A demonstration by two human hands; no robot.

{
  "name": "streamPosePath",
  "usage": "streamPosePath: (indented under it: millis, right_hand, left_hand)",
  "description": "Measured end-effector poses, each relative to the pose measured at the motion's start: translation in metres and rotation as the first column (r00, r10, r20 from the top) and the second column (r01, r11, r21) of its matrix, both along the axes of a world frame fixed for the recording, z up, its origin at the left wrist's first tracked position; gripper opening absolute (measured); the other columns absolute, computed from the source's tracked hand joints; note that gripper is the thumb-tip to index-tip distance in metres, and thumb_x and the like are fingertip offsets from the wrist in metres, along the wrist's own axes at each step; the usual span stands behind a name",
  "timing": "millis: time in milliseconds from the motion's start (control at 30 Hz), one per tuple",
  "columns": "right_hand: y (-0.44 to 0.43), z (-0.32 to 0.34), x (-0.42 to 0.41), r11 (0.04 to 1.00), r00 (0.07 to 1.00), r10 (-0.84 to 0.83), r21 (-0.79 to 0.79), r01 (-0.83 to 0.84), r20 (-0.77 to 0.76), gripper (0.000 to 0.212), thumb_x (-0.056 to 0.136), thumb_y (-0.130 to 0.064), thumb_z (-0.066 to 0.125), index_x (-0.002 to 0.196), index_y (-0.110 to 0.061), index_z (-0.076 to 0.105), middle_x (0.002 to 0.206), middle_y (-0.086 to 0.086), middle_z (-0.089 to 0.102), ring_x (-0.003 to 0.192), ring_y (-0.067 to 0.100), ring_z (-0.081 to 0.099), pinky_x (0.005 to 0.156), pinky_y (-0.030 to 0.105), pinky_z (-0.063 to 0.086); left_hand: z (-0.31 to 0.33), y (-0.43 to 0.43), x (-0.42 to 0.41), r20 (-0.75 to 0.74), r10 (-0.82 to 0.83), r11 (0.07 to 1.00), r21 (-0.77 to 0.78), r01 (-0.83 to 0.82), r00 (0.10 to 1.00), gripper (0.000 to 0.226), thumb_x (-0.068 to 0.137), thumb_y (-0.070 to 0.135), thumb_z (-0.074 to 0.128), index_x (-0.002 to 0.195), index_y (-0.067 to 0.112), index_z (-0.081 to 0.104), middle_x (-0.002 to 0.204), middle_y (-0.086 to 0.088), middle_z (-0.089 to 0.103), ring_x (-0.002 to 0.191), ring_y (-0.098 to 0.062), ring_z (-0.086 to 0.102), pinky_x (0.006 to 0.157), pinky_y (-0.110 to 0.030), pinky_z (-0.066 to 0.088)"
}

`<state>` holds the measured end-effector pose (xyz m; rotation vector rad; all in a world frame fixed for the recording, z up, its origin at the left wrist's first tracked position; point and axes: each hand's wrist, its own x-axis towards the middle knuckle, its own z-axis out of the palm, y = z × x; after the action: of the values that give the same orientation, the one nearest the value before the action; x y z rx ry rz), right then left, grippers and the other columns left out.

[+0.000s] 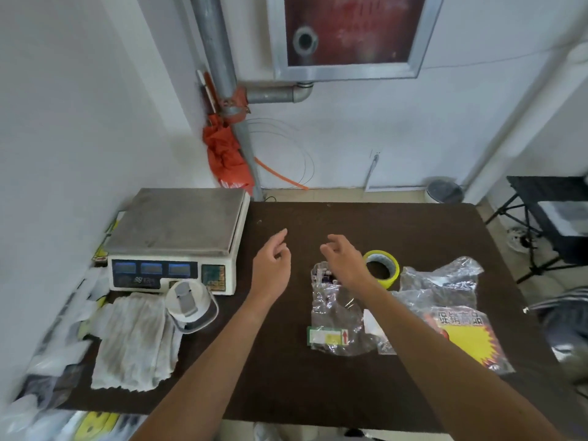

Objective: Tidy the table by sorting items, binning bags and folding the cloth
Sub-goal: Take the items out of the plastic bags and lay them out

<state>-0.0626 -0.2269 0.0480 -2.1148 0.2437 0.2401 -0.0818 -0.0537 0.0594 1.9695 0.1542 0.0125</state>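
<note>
While neither hand holds anything, both hang over the middle of the desk: left hand, grip slack, fingers loosely curled, thumb pointing away; right hand, grip likewise slack, fingers drooping, poised over the top end of a small clear bag. Whether the right hand touches that bag cannot be told. Small clear bag: flat on the dark desk, small parts inside at its far end, green label with a red arrow at its near end. Roll of yellow tape: lying flat just right of the right hand, near the small bag. Large clear bag: crumpled, right of the tape, partly behind the right forearm. Printed bag: red and yellow with a starburst, lying at the near side of the large clear bag, by the desk's right edge. Cloth: white, grubby, loosely folded, at the desk's left near corner. White tub: lid with a grey tab, standing beside the cloth's far right corner, just in front of the scale. Scale: steel pan, blue displays, at the desk's far left. Heap of white plastic bags: left of the cloth, blurred. Bin: round, grey-lidded, on the floor beyond the desk's far edge. Orange bag: hanging by the grey pipe in the wall corner.
</note>
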Motion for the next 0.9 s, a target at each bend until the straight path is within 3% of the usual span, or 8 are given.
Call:
streamPosePath:
  millis: [133,267,433,567,667,900]
  right_hand:
    - [-0.049,-0.008,0.003,0.994,0.996,-0.083,-0.081,0.080,-0.043,0.053,0.101,-0.035,0.055,0.148,-0.014,0.040,0.140,0.006,0.057,0.123,0.023,0.057,0.096,0.031,0.042]
    - [-0.097,-0.021,0.004,0.964,0.984,-0.164,-0.224,0.145,-0.067,0.057,0.098,-0.031,0.057,0.149,-0.013,0.038,0.147,0.010,0.048,0.131,0.027,0.051,0.106,0.038,0.040]
    - [-0.140,-0.041,0.004,0.947,0.975,-0.151,-0.308,0.095,-0.161,0.060,0.098,-0.037,0.057,0.147,-0.009,0.037,0.145,0.015,0.044,0.131,0.035,0.048,0.105,0.042,0.039]
    - [-0.153,-0.057,0.007,0.942,0.975,-0.113,-0.334,0.044,-0.191,0.060,0.096,-0.033,0.058,0.146,-0.007,0.037,0.144,0.016,0.043,0.128,0.038,0.050,0.105,0.043,0.039]
    - [-0.158,-0.065,0.010,0.940,0.972,-0.096,-0.342,0.018,-0.215,0.059,0.096,-0.031,0.059,0.145,-0.006,0.037,0.144,0.017,0.042,0.129,0.038,0.049,0.104,0.041,0.039]
    - [-0.170,-0.088,0.016,0.956,0.960,-0.067,-0.294,-0.017,-0.273,0.042,0.096,-0.025,0.057,0.132,-0.007,0.046,0.130,0.017,0.056,0.119,0.036,0.054,0.092,0.039,0.043]
  left_hand:
    - [-0.014,-0.045,0.013,-0.104,-0.208,0.973,0.077,0.216,0.973,0.042,0.104,0.014,0.048,0.146,0.019,0.054,0.145,0.004,0.057,0.133,-0.011,0.054,0.112,-0.026,0.042]
    - [-0.023,-0.089,0.023,-0.186,-0.348,0.903,0.197,0.382,0.919,0.039,0.103,0.014,0.048,0.139,0.016,0.060,0.138,-0.002,0.063,0.128,-0.016,0.059,0.107,-0.029,0.046]
    - [-0.034,-0.132,0.032,-0.250,-0.260,0.893,0.305,0.331,0.933,0.029,0.098,0.030,0.054,0.123,0.023,0.067,0.113,0.000,0.074,0.113,-0.023,0.066,0.098,-0.036,0.051]
    - [-0.039,-0.158,0.041,-0.333,-0.188,0.857,0.404,0.320,0.924,0.035,0.101,0.028,0.053,0.133,0.016,0.063,0.133,-0.005,0.065,0.127,-0.027,0.057,0.100,-0.034,0.045]
    - [-0.054,-0.168,0.049,-0.386,-0.211,0.843,0.393,0.367,0.898,0.041,0.103,0.026,0.054,0.141,0.011,0.057,0.144,-0.006,0.059,0.134,-0.025,0.053,0.109,-0.035,0.042]
    - [-0.079,-0.187,0.057,-0.507,-0.205,0.830,0.363,0.423,0.837,0.047,0.104,0.026,0.050,0.149,0.012,0.048,0.148,-0.008,0.055,0.136,-0.030,0.051,0.110,-0.040,0.044]
